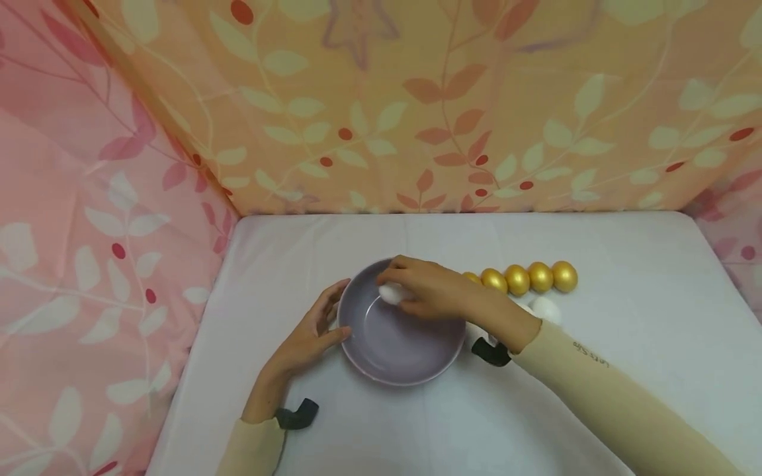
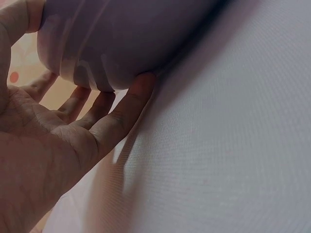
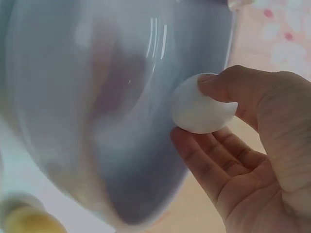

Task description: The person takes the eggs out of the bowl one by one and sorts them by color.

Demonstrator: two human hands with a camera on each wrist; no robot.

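Observation:
A round lavender bowl (image 1: 401, 350) stands on the white-covered table. My left hand (image 1: 312, 334) holds its left side, thumb by the rim; in the left wrist view the fingers (image 2: 121, 114) spread against the outer wall. Over the inside of the bowl, my right hand (image 1: 428, 287) pinches a smooth white egg (image 1: 393, 293). In the right wrist view the thumb lies on top of the egg (image 3: 199, 109) and the fingertips are beneath it, close to the inner wall. Whether the egg touches the bowl, I cannot tell.
Several golden egg-like balls (image 1: 518, 279) form a row right of the bowl, partly behind my right hand. In front of them lie white ones (image 1: 544, 309), partly hidden by the right forearm. Patterned cloth walls (image 1: 369, 132) border the table (image 1: 625, 277) at the back and sides.

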